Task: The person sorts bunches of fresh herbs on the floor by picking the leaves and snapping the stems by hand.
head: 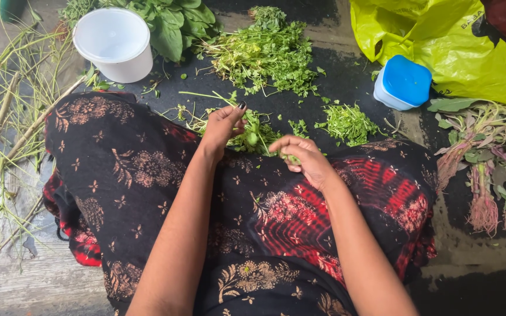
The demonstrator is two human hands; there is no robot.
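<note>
Lying crosswise between hands: leafy sprig (253, 136)

Soft, even daylight; shadows faint. Focus sharp at centre (corners slightly stretched). Mild sheen on yellow bag (440, 44).

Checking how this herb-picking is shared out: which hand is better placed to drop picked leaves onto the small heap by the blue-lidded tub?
Probably the right hand: it pinches green bits and sits nearer the small heap. The left hand grips the stalk bunch.
</note>
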